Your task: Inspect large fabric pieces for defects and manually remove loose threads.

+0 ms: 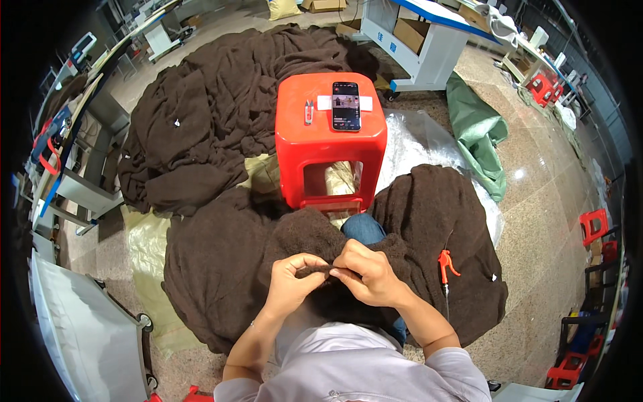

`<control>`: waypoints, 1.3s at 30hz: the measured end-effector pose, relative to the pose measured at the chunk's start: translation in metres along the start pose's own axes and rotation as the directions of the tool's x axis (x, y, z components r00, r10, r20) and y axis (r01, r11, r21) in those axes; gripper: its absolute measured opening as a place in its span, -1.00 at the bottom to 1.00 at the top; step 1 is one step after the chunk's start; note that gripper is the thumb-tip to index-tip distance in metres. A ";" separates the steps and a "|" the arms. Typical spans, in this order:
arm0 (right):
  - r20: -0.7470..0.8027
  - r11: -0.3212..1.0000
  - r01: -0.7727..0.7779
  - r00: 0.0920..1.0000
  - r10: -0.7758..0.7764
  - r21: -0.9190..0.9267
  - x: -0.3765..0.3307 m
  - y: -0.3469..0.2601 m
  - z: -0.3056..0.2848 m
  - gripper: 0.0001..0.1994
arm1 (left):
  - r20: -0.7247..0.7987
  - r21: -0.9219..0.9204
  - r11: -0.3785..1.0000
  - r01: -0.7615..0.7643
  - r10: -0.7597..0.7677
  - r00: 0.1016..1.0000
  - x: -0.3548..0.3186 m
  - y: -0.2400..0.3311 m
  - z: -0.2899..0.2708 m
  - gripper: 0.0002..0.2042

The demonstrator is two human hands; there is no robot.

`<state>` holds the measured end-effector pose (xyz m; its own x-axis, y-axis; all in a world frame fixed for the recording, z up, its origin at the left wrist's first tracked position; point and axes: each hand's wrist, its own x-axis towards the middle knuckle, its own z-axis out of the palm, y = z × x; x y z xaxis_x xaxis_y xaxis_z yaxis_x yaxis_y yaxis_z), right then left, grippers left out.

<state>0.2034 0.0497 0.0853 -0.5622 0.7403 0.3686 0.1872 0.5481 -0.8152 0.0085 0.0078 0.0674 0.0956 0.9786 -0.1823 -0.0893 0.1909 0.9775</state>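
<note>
Seated person, grey sleeves, working over the lap. Left hand point(289, 283) and right hand point(370, 273) are drawn close together, fingertips nearly meeting, both pinched shut on a short fold of the dark brown fleecy fabric piece point(228, 268). The pinched fold lies between the two thumbs, held just above the lap; the rest of the piece spreads down and outward over both knees to the floor.

Right of the right forearm, an orange plastic air blow gun point(446, 262) with a thin hose lies on the brown cloth. A small white tag shows at the cloth's right edge, too small to make out.

Under the cloth: pale yellowish plastic sheeting point(144, 244) at left, a clear plastic sheet point(418, 144) at right. Bare speckled stone floor point(542, 228) opens to the right, the widest open room here.

Just ahead of the knees, a red square plastic stool point(328, 144). On its top: a black smartphone point(346, 105) with lit screen lying on a white paper strip, small thread snips point(309, 111) to its left.

Beyond, a large heap of the same dark brown fabric point(214, 114) fills the floor at left. A crumpled green plastic sack point(479, 134) lies at right.

Farthest: a white table with blue edge point(429, 27), a brown cardboard box on its lower shelf. More red stools along the right edge.
</note>
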 end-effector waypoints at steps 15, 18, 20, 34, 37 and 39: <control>-0.096 0.980 0.133 0.984 -0.148 -0.145 -0.001 -0.004 0.019 -0.83 | -0.416 -0.212 0.880 -0.425 0.312 0.854 0.018 -0.021 0.023 -0.71; -0.114 0.987 0.113 0.985 -0.126 -0.116 -0.004 -0.003 0.022 -0.84 | -0.410 -0.305 0.884 -0.355 0.215 0.887 0.016 -0.022 0.025 -0.69; -0.120 0.991 0.096 0.987 -0.107 -0.094 -0.006 -0.003 0.022 -0.84 | -0.291 -0.356 0.891 -0.281 0.180 0.940 0.014 -0.019 0.018 -0.70; -0.173 0.949 -0.288 0.949 0.265 -0.126 -0.044 0.041 -0.042 -0.69 | -0.175 -0.450 0.892 -0.038 -0.046 0.984 0.019 -0.023 -0.049 -0.88; -0.235 0.923 -0.372 0.910 0.343 -0.095 -0.055 0.040 -0.050 -0.72 | -0.159 -0.492 0.870 -0.030 -0.056 0.986 0.012 -0.021 -0.046 -0.89; -0.298 0.898 -0.439 0.860 0.414 -0.019 -0.057 0.038 -0.051 -0.73 | -0.158 -0.534 0.845 -0.015 -0.082 0.984 0.011 -0.020 -0.040 -0.88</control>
<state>0.2834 0.0484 0.0563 -0.1660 0.9797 0.1127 0.4303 0.1748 -0.8856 -0.0286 0.0180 0.0418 -0.0554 0.9594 -0.2767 -0.6065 0.1878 0.7726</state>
